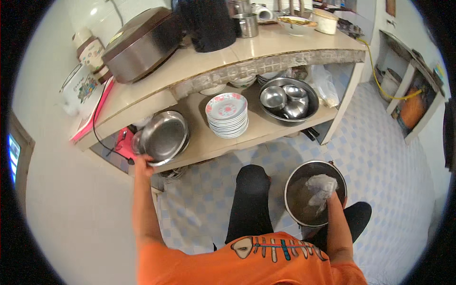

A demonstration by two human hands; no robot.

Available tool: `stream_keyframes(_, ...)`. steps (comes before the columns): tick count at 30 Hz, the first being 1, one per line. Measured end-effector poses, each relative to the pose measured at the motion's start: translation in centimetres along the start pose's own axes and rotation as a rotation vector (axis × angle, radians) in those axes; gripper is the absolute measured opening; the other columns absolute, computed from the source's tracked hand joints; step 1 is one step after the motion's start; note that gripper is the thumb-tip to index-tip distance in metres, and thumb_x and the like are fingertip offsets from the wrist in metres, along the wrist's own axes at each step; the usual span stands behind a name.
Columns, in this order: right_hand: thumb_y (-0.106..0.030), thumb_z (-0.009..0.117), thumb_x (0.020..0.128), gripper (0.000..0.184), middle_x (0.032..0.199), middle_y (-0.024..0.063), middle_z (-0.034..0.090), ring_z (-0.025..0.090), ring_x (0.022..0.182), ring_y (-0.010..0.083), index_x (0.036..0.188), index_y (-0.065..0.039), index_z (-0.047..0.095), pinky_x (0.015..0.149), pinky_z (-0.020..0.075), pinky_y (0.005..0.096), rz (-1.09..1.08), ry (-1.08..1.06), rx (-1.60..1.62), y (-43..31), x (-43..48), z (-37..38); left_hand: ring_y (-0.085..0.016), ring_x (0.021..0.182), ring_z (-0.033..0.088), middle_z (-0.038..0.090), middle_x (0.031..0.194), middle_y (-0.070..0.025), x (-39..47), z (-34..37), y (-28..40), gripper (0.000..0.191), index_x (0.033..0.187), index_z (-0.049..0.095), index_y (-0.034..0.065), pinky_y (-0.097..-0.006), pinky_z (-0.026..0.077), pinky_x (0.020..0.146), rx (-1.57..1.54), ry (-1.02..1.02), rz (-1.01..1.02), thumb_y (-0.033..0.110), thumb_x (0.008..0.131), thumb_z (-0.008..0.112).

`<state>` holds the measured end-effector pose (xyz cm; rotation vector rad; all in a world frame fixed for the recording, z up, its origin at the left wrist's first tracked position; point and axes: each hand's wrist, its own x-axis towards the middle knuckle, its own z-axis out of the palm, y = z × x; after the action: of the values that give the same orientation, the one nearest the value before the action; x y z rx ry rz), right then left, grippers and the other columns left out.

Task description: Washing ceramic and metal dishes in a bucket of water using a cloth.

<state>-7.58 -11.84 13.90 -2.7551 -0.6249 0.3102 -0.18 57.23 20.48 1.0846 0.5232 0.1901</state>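
Observation:
My left hand (144,165) grips the near rim of a shallow stainless-steel basin (165,137) at the left end of the lower shelf. The basin leans with its hollow side facing me, and more metalware shows behind its edge. On the right, my right hand (333,196) holds a wet, whitish cloth (322,185) over a round pot (293,210) with murky water in it. Folds of the cloth hide most of the fingers. Between the hands, a stack of white plates with pink flowers (228,115) stands on the shelf.
A large metal bowl (310,115) holding several smaller steel bowls sits right of the plates. Above runs the tiled counter (213,60), bearing a brown-lidded appliance (142,46) and a bowl of food (296,26). A black cable (95,114) hangs at the left. A yellow hose (377,80) droops at the right.

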Motion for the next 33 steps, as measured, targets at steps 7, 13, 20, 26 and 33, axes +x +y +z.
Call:
stream_keyframes(7, -0.057, 0.064, 0.048, 0.051, 0.062, 0.0075, 0.056, 0.053, 0.057, 0.0311, 0.078, -0.016, 0.057, 0.049, 0.0404, 0.0407, -0.455, -0.314, -0.452, -2.9, -0.4, -8.9, -0.035, 0.090, 0.054, 0.049, 0.105, -0.0197, -15.0, 17.2, -5.4, 0.051, 0.112, 0.035, -0.0057, -0.0493, 0.049, 0.073, -0.015, -0.520, -0.363, -0.004, 0.062, 0.045)
stream_keyframes(13, -0.045, 0.068, 0.053, 0.050, 0.075, 0.0017, 0.061, 0.058, 0.065, 0.0173, 0.091, -0.013, 0.059, 0.058, 0.0465, 0.0286, 0.125, 0.227, 0.146, -5.3, -3.2, -16.2, -0.028, 0.090, 0.054, 0.046, 0.106, -0.0151, -18.9, 31.0, -15.7, 0.068, 0.121, 0.028, 0.0059, -0.0372, 0.054, 0.062, 0.251, -0.891, -0.201, -0.008, 0.056, 0.045)
stream_keyframes(20, -0.019, 0.050, 0.072, 0.015, 0.078, 0.0096, 0.056, 0.054, 0.074, 0.0204, 0.078, -0.007, 0.057, 0.066, 0.0426, 0.0315, 0.373, 0.699, -0.124, 5.3, 2.3, -6.0, -0.021, 0.083, 0.054, 0.045, 0.103, -0.0091, -23.7, 42.0, -26.3, 0.067, 0.119, 0.026, 0.0113, -0.0315, 0.052, 0.058, 0.334, -1.099, -0.129, -0.009, 0.058, 0.044)
stream_keyframes(26, -0.015, 0.041, 0.082, 0.035, 0.117, 0.0106, 0.044, 0.040, 0.108, 0.0236, 0.115, -0.005, 0.044, 0.094, 0.0290, 0.0307, 0.439, 0.951, 0.322, 8.0, 4.2, 6.2, -0.027, 0.085, 0.054, 0.045, 0.104, -0.0132, -23.6, 44.6, -31.3, 0.067, 0.120, 0.027, 0.0093, -0.0377, 0.053, 0.058, 0.508, -1.203, -0.385, -0.009, 0.058, 0.044)
stream_keyframes(33, -0.016, 0.061, 0.049, 0.026, 0.071, 0.0171, 0.057, 0.055, 0.068, 0.0337, 0.074, -0.009, 0.061, 0.062, 0.0433, 0.0409, -0.055, 1.087, 0.530, 4.0, 1.8, 2.1, -0.032, 0.089, 0.053, 0.044, 0.109, -0.0163, -21.2, 45.1, -30.8, 0.060, 0.118, 0.032, 0.0030, -0.0472, 0.051, 0.064, 0.331, -1.236, -0.681, -0.009, 0.060, 0.042)
